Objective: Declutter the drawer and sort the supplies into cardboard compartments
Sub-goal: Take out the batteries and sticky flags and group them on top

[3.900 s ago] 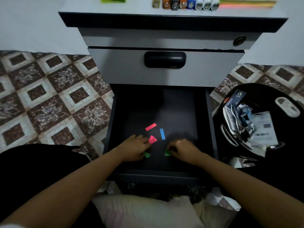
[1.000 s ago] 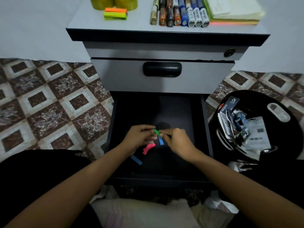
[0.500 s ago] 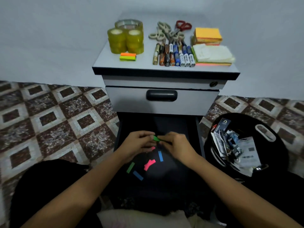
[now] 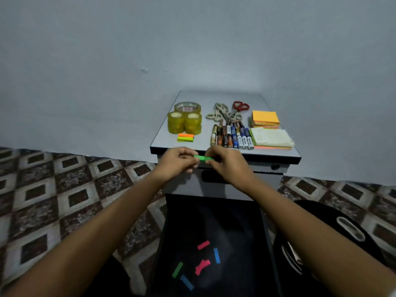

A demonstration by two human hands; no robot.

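Both hands have risen from over the open drawer [image 4: 235, 221] to the front edge of the cabinet top [image 4: 214, 97]. The left hand [image 4: 176, 162] and right hand [image 4: 228, 166] sit close together. Each pinches one end of a green strip [image 4: 203, 157], which lies level between them (the same strip they held half a second ago, low over the drawer). The loose coloured strips [image 4: 202, 267] on the drawer floor lie as they did before. A small stack of flags [image 4: 185, 137] rests on the cabinet top just beyond the left hand, beside the tape rolls [image 4: 186, 121].
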